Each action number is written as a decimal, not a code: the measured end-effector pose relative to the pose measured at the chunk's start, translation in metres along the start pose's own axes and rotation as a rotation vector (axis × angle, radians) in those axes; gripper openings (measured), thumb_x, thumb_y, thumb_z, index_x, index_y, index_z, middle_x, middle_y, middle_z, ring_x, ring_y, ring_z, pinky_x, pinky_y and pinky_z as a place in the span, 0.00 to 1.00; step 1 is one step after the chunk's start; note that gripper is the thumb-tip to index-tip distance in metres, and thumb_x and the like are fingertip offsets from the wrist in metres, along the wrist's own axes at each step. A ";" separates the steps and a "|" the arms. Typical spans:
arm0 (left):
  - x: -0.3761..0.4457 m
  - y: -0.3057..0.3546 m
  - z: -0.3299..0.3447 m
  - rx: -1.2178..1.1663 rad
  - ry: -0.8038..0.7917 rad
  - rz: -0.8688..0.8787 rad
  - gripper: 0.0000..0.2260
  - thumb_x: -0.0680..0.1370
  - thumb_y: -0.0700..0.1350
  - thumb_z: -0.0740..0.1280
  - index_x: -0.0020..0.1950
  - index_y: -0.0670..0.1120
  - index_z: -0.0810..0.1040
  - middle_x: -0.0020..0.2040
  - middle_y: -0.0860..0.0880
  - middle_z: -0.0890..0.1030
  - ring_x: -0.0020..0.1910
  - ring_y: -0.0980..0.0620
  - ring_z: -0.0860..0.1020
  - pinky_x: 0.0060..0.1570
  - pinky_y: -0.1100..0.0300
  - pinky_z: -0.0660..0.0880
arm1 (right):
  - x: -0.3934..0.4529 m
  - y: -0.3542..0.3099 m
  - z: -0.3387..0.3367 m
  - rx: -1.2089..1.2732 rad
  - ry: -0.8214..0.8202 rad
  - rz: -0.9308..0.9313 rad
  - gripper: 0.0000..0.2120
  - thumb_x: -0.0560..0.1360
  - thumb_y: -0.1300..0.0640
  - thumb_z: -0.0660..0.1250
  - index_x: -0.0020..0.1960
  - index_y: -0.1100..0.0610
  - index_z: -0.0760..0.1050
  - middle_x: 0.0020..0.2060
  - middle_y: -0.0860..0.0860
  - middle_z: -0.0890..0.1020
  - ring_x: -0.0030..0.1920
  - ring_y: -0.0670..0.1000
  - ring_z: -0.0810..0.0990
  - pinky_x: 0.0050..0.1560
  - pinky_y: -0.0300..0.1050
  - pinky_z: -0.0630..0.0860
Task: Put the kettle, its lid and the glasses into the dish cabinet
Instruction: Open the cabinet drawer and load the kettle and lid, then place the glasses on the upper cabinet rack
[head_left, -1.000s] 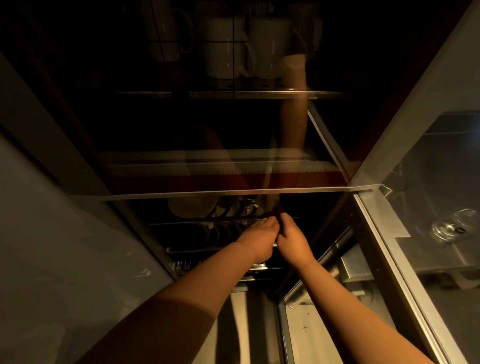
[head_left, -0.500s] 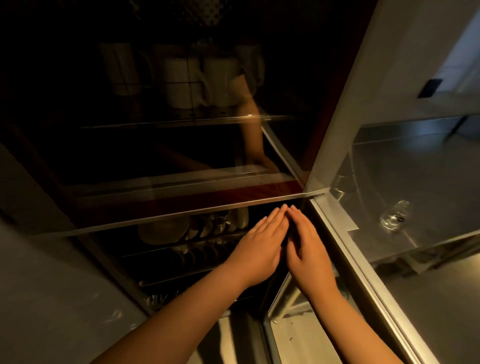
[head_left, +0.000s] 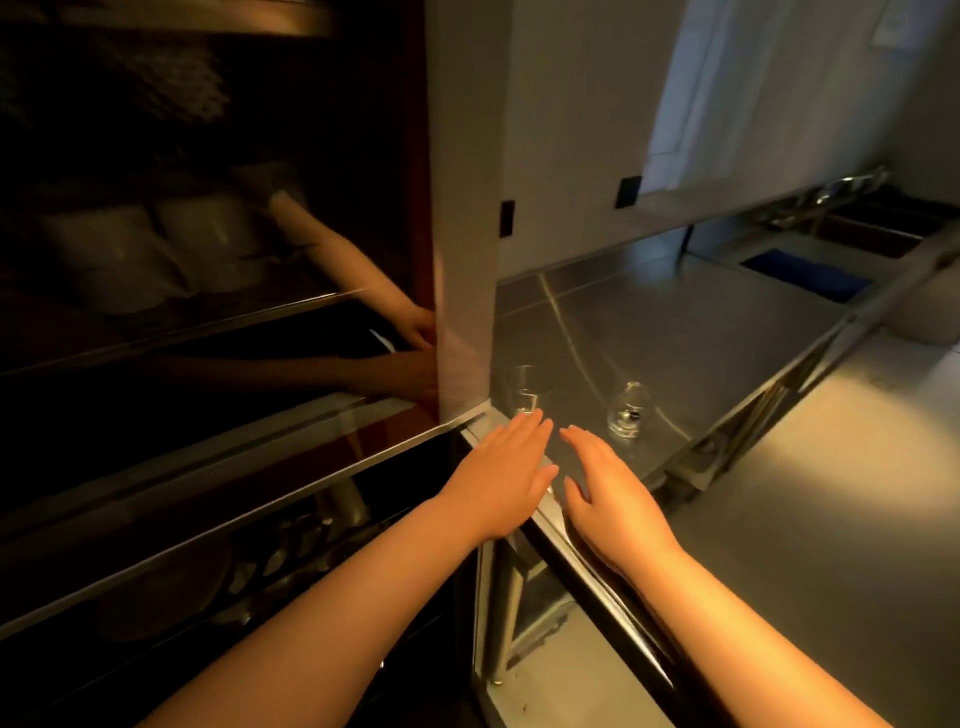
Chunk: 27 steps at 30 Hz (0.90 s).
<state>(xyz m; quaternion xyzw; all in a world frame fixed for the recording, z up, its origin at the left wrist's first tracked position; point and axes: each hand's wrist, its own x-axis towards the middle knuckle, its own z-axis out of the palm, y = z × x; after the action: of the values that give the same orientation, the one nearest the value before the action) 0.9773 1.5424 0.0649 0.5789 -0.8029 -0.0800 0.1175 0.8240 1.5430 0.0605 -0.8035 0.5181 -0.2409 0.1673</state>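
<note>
Two clear glasses stand on the steel counter to the right of the dish cabinet: a straight glass close to the cabinet's side and a rounder glass further right. My left hand is flat and empty, its fingertips just short of the straight glass. My right hand is beside it, fingers apart, empty, a little short of the rounder glass. Behind the cabinet's dark glass door I make out white mugs and plates. No kettle or lid shows.
The cabinet's grey side panel rises between the door and the counter. A sink with a tap and a blue cloth lies at the far right. A second steel worktop runs along the near right.
My view has swung right from the cabinet front to the counter. Both hands have left the cabinet door, opened flat and moved right toward the glasses.
</note>
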 end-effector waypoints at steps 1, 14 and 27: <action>0.009 0.000 0.003 0.016 -0.055 -0.007 0.26 0.83 0.52 0.51 0.77 0.43 0.49 0.78 0.45 0.50 0.77 0.49 0.47 0.73 0.56 0.45 | 0.004 0.009 -0.002 -0.027 0.002 0.001 0.27 0.77 0.61 0.59 0.74 0.54 0.58 0.73 0.49 0.61 0.73 0.46 0.56 0.69 0.39 0.56; 0.145 -0.017 0.029 0.115 -0.215 -0.169 0.30 0.82 0.55 0.51 0.77 0.44 0.43 0.78 0.46 0.43 0.76 0.48 0.41 0.74 0.50 0.43 | 0.102 0.132 -0.016 -0.084 -0.085 0.146 0.27 0.78 0.58 0.60 0.74 0.50 0.56 0.74 0.48 0.60 0.73 0.47 0.59 0.69 0.43 0.59; 0.239 -0.068 0.081 0.201 -0.247 -0.470 0.31 0.82 0.50 0.54 0.77 0.45 0.38 0.77 0.42 0.37 0.76 0.42 0.38 0.74 0.46 0.43 | 0.171 0.223 0.016 -0.114 -0.171 0.253 0.25 0.77 0.59 0.60 0.73 0.58 0.59 0.74 0.55 0.57 0.73 0.55 0.57 0.70 0.47 0.60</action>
<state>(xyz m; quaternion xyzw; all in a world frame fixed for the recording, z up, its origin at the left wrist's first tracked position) 0.9440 1.2932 -0.0079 0.7439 -0.6587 -0.0948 -0.0610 0.7245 1.2969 -0.0316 -0.7576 0.6118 -0.1190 0.1937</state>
